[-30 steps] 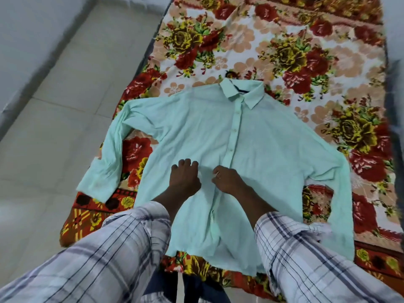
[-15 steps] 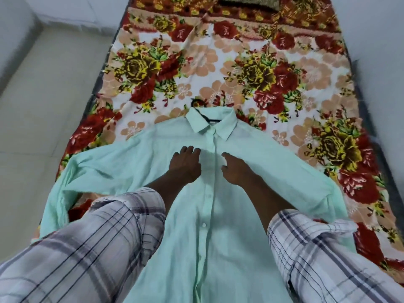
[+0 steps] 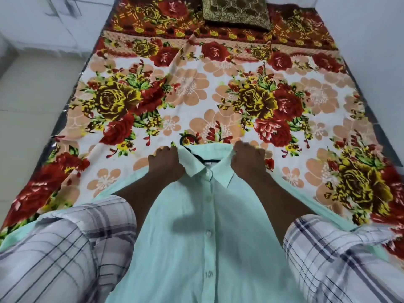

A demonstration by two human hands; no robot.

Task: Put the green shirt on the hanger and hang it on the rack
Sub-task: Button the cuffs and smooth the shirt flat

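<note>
The light green shirt (image 3: 196, 232) lies buttoned and front-up on the flowered bedspread (image 3: 196, 92), collar pointing away from me. A black hanger is inside it; only its hook (image 3: 185, 139) and a strip of its bar at the neck opening show. My left hand (image 3: 167, 164) grips the left side of the collar. My right hand (image 3: 248, 159) grips the right side of the collar. Both sleeves of the shirt are mostly hidden under my checked sleeves.
A dark gold-patterned cushion (image 3: 236, 13) lies at the far end of the bed. Pale tiled floor (image 3: 32, 106) runs along the left of the bed, and a white wall (image 3: 376, 51) stands close on the right. No rack is in view.
Both hands slid up the shirt front from the chest to the collar and closed on it. The view moved forward over the shirt.
</note>
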